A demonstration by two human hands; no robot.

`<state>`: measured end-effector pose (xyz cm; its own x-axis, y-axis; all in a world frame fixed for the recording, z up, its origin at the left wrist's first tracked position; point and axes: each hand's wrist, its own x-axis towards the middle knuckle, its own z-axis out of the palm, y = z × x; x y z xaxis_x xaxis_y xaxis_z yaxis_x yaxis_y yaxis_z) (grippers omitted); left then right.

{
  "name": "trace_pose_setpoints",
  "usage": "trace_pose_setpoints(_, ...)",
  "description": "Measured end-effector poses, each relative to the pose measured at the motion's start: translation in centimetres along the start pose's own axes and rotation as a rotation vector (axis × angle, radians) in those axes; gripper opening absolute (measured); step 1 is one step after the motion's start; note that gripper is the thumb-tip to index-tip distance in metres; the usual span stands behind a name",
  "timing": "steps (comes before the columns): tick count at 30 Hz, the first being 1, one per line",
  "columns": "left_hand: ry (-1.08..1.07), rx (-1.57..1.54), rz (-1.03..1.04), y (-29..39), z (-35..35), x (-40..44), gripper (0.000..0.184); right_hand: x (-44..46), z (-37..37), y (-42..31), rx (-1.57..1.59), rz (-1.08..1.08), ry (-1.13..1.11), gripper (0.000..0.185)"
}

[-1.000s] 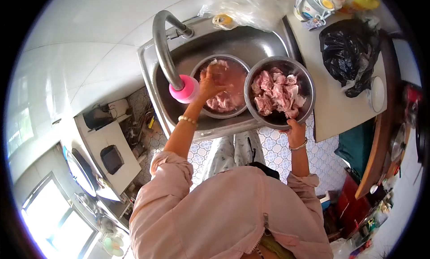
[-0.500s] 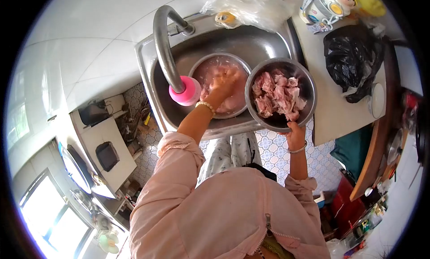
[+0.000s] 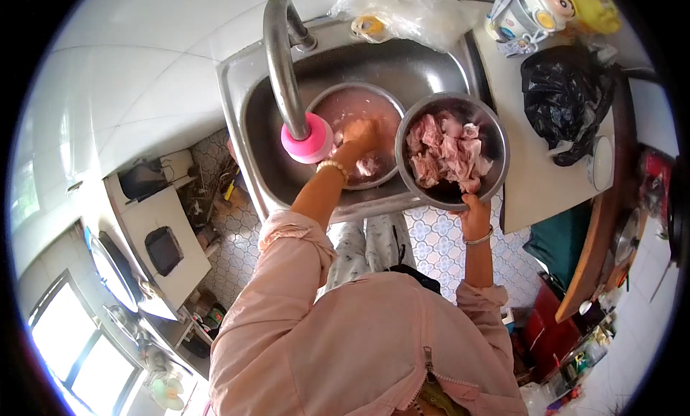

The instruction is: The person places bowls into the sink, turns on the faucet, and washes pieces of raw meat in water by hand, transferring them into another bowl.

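Head view shows the hands apart: the left hand [image 3: 361, 135] dips into the cloudy pink water [image 3: 374, 105] of the basin [image 3: 356, 84], fingers hidden, so I cannot tell if it grips anything; the right hand [image 3: 474, 215] clamps the near rim of the bowl [image 3: 483, 117]. Meat [image 3: 447, 153] is heaped in the bowl, beside the basin in the sink [image 3: 388, 62]. That share seems already sorted; some meat is left underwater.

Kitchen — steel sink [image 3: 402, 62], curved tap [image 3: 279, 64], raw meat [image 3: 447, 151].
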<state>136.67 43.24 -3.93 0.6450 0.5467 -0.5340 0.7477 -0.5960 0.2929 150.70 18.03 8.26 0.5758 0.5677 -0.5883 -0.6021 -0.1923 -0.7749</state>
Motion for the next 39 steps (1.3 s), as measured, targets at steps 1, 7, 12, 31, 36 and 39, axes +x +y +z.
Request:
trace_pose_setpoints(1,-0.001,-0.033,0.063,-1.4,1.9,1.8,0.032,0.0,-0.1,0.0,-0.001,-0.002,-0.011,0.044)
trace_pose_setpoints(7,0.041,-0.686,0.073,-2.1,-0.5,0.3,0.052,0.0,0.1,0.2,0.02,-0.003,-0.001,0.043)
trace_pose_setpoints(12,0.029,-1.061,0.027,-1.1,-5.5,-3.9,0.039,-0.2,0.4,-0.2,0.029,0.006,0.018,0.043)
trace_pose_setpoints(31,0.355,-1.534,-0.039,-6.5,-4.4,-8.4,0.031,-0.1,0.8,-0.2,-0.039,-0.042,-0.002,0.042)
trace_pose_setpoints(36,0.396,-1.558,-0.022,0.1,-9.9,-12.1,0.038,-0.1,0.7,0.0,-0.072,-0.02,0.013,0.044)
trace_pose_setpoints(39,0.241,-1.791,0.212,5.1,-11.6,-12.8,0.04,-0.2,1.2,-0.3,-0.067,-0.047,0.014,0.043)
